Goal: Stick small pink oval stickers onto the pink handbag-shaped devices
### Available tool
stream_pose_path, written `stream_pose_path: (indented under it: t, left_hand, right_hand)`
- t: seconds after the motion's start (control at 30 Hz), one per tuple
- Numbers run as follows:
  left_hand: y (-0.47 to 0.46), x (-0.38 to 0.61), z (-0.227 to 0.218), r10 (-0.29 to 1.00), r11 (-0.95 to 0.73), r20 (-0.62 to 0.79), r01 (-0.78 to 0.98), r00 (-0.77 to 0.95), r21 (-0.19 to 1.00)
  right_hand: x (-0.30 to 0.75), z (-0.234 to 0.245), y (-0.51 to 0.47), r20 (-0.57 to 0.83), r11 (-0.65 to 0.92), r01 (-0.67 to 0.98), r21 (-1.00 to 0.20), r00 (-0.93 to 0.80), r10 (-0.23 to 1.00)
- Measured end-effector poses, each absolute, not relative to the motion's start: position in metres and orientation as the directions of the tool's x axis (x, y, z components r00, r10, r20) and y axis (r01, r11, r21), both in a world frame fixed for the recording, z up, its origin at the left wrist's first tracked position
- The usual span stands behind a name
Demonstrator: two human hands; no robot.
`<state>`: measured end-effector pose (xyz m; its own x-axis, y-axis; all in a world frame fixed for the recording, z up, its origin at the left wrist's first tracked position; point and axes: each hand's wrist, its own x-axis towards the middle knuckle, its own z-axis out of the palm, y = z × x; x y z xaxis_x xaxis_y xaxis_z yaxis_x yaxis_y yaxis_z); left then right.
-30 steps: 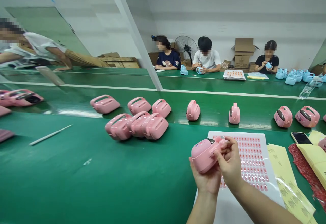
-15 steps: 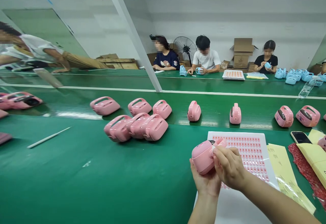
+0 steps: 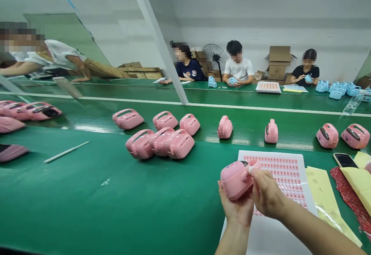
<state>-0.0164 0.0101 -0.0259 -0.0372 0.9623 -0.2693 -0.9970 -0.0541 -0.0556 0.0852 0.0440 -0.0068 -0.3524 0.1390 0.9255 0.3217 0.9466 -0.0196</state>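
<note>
Edging rightward since the earlier frame, the pink plastic device (image 3: 234, 179) is sitting in the cupped left hand (image 3: 236, 210), while the right hand (image 3: 268, 195) is pinching its top in a tight grip, above a sheet of pink stickers (image 3: 261, 239) on the green bench (image 3: 87, 193).

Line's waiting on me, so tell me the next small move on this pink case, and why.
Probably hold the pink case steady in your left hand and press gently with your right hand, because its fingertips are pinching something small and pale at the case's raised top. I can't tell what it is. A sheet of small pink labels lies just behind.
</note>
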Motion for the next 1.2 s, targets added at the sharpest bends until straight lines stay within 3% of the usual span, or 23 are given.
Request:
stream_pose_path:
  t: [0.13,0.3,0.4,0.53,0.6,0.63,0.7,0.77,0.8,0.9,0.97,1.03,1.1,1.2]
  left_hand:
    - [0.008,-0.015,-0.021,0.924,-0.019,-0.381,-0.99,0.035,-0.138]
    - [0.007,-0.013,-0.025,0.895,-0.048,-0.446,-0.997,-0.014,-0.065]
    - [0.007,-0.013,-0.026,0.886,-0.114,-0.456,-0.993,-0.085,-0.037]
    - [0.01,-0.015,-0.02,0.874,-0.265,-0.419,-0.964,-0.246,0.015]
    - [0.01,-0.018,-0.018,0.857,-0.345,-0.39,-0.937,-0.337,0.053]
    - [0.009,-0.021,-0.018,0.85,-0.377,-0.367,-0.923,-0.379,0.078]
    - [0.005,-0.026,-0.023,0.845,-0.426,-0.285,-0.892,-0.452,0.152]
    - [-0.002,-0.033,-0.032,0.844,-0.462,-0.166,-0.849,-0.51,0.257]
    - [-0.007,-0.038,-0.037,0.842,-0.47,-0.108,-0.818,-0.528,0.332]
    - [-0.023,-0.058,-0.052,0.841,-0.445,-0.014,-0.704,-0.542,0.553]
    - [-0.035,-0.078,-0.055,0.834,-0.441,0.01,-0.656,-0.552,0.612]
    - [-0.045,-0.099,-0.053,0.789,-0.42,0.064,-0.461,-0.611,0.782]
    - [-0.051,-0.119,-0.049,0.772,-0.313,0.088,-0.255,-0.63,0.915]
    - [-0.053,-0.14,-0.048,0.753,-0.066,0.093,0.065,-0.651,0.996]
  right_hand:
    - [0.084,-0.013,0.035,0.854,0.924,0.368,0.104,-0.509,0.107]
    - [0.082,-0.03,0.032,0.816,0.923,0.363,0.13,-0.567,0.109]
    - [0.083,-0.036,0.034,0.814,0.954,0.285,0.096,-0.574,0.089]
    - [0.084,-0.035,0.032,0.768,0.998,0.042,0.037,-0.64,-0.002]
    - [0.081,-0.033,0.033,0.801,0.997,-0.02,-0.073,-0.597,0.047]
    - [0.079,-0.031,0.036,0.829,0.983,-0.001,-0.183,-0.538,0.154]
    - [0.071,-0.029,0.045,0.783,0.859,0.061,-0.508,-0.382,0.49]
    - [0.06,-0.027,0.058,0.535,0.575,0.025,-0.818,-0.336,0.775]
    - [0.053,-0.026,0.065,0.375,0.401,-0.014,-0.916,-0.386,0.843]
    - [0.029,-0.029,0.081,0.024,-0.035,-0.084,-0.996,-0.609,0.793]
    - [0.01,-0.033,0.086,-0.031,-0.129,-0.107,-0.986,-0.641,0.767]
    - [-0.007,-0.035,0.086,0.06,-0.022,-0.127,-0.992,-0.603,0.795]
    - [-0.023,-0.036,0.083,0.244,0.238,-0.088,-0.967,-0.584,0.774]
    - [-0.039,-0.037,0.072,0.4,0.616,0.051,-0.786,-0.717,0.57]
